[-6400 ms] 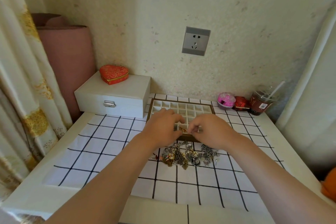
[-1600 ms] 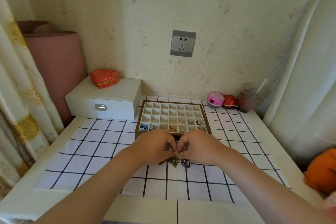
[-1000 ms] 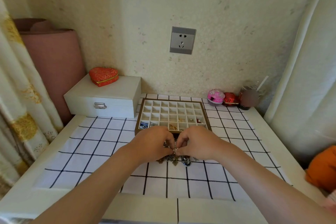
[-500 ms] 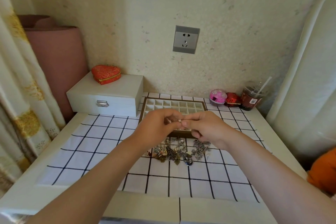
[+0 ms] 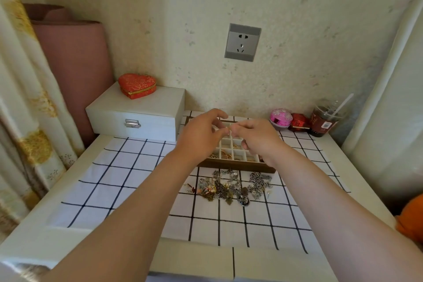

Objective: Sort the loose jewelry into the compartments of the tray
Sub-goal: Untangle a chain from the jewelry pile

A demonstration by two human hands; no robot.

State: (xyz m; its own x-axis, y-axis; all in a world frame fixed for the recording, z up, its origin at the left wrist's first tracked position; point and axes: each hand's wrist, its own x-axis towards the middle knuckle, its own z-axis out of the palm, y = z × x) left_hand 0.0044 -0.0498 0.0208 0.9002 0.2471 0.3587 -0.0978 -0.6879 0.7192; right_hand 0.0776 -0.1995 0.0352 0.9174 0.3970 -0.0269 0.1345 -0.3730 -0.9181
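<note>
Nearest, at the edge of a white table (image 5: 194, 256): two bare forearms (image 5: 137, 201), stretched forward over a checked cloth (image 5: 128, 162). Off to the right, cut by the frame: something orange (image 5: 412, 220). On the cloth, between the forearms: the pile of jewelry (image 5: 229, 188), chains and charms tangled together, one small stud (image 5: 268, 194) just beside it on the right. Just behind the pile: the tray (image 5: 238, 168), brown-walled, split into many small white compartments; in the nearest rows, a few gold rings (image 5: 225, 155) and other bits, too small to tell apart. Held over the tray: left hand (image 5: 201, 135) and right hand (image 5: 256, 137), fingertips together over the middle compartments. Pinches a small piece (image 5: 229, 130) there, narrowly, from both sides: right thumb and forefinger closed on it, left thumb tip against it with the forefinger arched above. Pale and tiny; cannot tell what kind. Left of the tray: a white box (image 5: 137, 112) with a metal clasp, a red heart-shaped box (image 5: 137, 84) on its lid. Right of the tray, along the wall: a pink round case (image 5: 281, 119), a red case (image 5: 299, 121) just beside it, then a cup (image 5: 325, 119) of dark drink with a straw in the corner. Furthest: a grey socket (image 5: 242, 42) on the wall above the hands, a pink roll (image 5: 73, 64) upright behind the white box, a curtain (image 5: 23, 98) at the far left
</note>
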